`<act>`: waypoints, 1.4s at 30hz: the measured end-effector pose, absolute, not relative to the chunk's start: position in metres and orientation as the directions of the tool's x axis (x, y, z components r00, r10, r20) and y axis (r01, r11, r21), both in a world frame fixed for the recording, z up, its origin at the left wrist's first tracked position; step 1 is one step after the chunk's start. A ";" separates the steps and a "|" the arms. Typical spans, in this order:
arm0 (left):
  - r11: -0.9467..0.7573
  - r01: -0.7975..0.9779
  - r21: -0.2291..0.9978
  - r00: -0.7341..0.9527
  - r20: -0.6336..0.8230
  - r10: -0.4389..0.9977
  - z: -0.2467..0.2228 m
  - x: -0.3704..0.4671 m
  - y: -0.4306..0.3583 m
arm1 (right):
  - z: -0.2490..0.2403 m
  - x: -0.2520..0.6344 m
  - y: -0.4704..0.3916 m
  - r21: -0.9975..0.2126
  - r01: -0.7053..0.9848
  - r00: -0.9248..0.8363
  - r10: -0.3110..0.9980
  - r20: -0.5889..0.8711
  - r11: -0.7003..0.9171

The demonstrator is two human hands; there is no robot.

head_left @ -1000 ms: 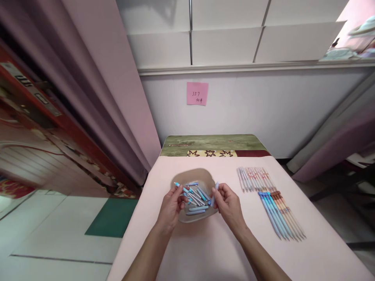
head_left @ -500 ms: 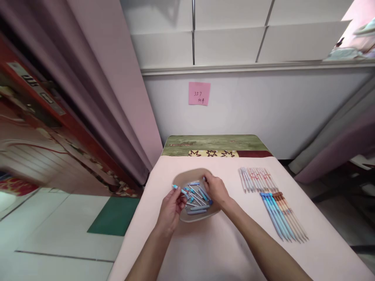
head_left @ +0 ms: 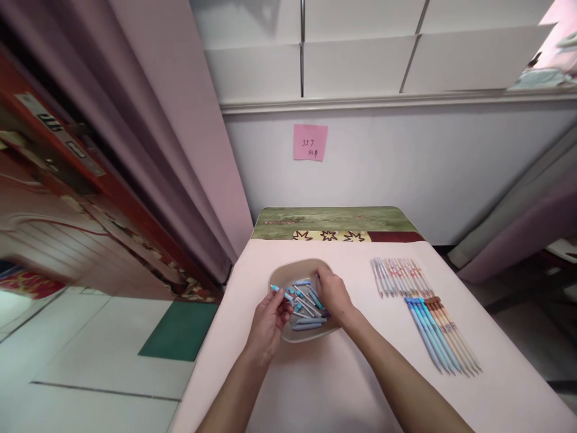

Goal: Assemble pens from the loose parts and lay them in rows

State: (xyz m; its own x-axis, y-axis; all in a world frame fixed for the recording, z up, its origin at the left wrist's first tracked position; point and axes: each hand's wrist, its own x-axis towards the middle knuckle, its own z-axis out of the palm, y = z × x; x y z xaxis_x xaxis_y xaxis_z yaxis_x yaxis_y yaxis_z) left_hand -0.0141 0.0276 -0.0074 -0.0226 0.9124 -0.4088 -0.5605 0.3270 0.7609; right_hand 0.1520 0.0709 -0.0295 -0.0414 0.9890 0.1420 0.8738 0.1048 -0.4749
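Note:
A beige basket (head_left: 301,263) on the pale pink table cover holds several blue and grey pen parts (head_left: 309,321). Over its left side, my left hand (head_left: 270,319) is closed on a light-blue pen part (head_left: 280,293), pinched between thumb and fingers. My right hand (head_left: 333,294) reaches over the basket's right rim, its fingers curled down inside among the parts. What those fingertips grip, if anything, is hidden.
Right of the basket, a row of clear-barrelled pens (head_left: 400,278) lies above a row of blue and brown-topped pens (head_left: 442,337). The table's green back edge (head_left: 329,218) meets the wall, where a pink note (head_left: 310,142) hangs.
My right hand has lowered slightly deeper into the basket. My left hand still pinches the light-blue part. The whole view has shifted a little.

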 end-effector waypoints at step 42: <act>0.292 -0.733 0.614 -0.031 -0.459 0.888 0.006 -0.035 0.032 | -0.020 0.155 0.085 -0.214 0.974 -0.102 0.989 -0.105 0.078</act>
State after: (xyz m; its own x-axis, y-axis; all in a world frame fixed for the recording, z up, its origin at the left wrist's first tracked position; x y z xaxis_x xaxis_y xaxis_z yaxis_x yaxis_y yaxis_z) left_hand -0.0346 0.0319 0.0058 -0.0308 0.8880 -0.4588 -0.7334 0.2918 0.6139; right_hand 0.1545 0.0850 -0.0202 -0.1021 0.9892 -0.1054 0.9737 0.0776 -0.2144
